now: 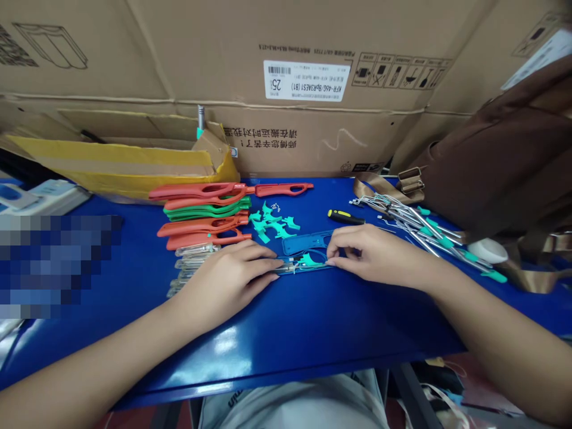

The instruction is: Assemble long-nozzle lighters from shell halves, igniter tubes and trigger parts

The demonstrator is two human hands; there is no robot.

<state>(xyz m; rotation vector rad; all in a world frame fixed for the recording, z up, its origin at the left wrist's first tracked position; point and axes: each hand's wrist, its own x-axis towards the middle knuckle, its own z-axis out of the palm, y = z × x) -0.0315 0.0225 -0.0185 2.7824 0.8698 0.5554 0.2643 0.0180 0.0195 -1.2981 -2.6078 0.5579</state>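
Observation:
A blue lighter casing half (315, 266) lies on the table between my hands, with a teal trigger (306, 260), thin wiring and a metal part inside. My left hand (243, 268) presses its fingers over the left end of this casing, hiding part of it. Thumb and forefinger of my right hand (357, 253) pinch together at its right end. Just behind lies another blue casing half (297, 243). Loose teal triggers (273, 223) are scattered farther back. Beside my left hand are clear plastic pieces (190, 265), partly covered by it.
Orange casings (201, 229), green casings (208, 208) and red casings (196, 190) lie at back left, before a yellow-edged carton (116, 161). A black-yellow screwdriver (346, 217) is behind my right hand. Metal tubes with wires (424, 223) and a brown bag (500, 143) occupy the right.

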